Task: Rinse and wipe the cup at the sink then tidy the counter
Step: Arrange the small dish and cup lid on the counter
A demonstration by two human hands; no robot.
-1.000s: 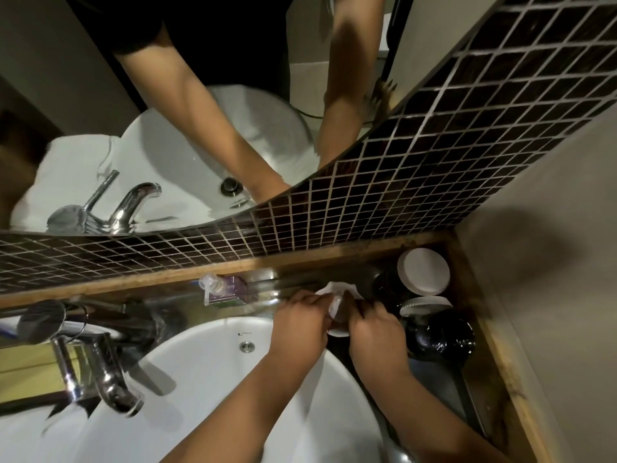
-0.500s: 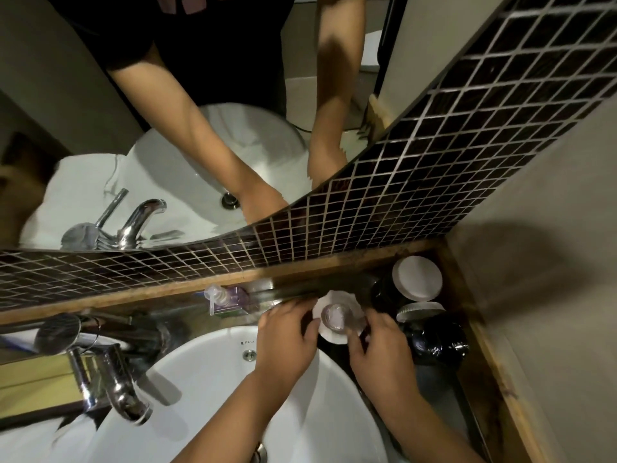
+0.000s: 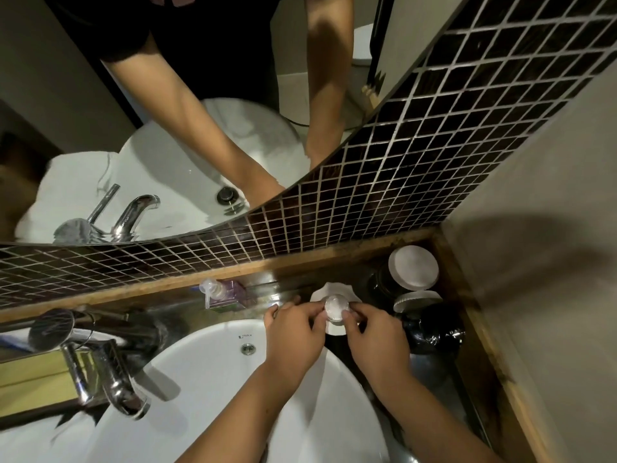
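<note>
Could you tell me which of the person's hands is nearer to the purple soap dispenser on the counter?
The left hand: it sits just right of the soap dispenser, while the right hand is beyond the cup, farther right.

small clear cup point(image 3: 336, 307) upright (over white doily)

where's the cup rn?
Head view, right of centre: cup between both hands' fingertips, over a white paper coaster, beside the sink's right rim, left of the dark jars.

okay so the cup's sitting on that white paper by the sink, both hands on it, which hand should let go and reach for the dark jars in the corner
Right, probably. The right hand is on the side of the cup nearest the dark jars, which stand just beyond it. The left hand sits over the basin side and would have to cross the cup.
</note>
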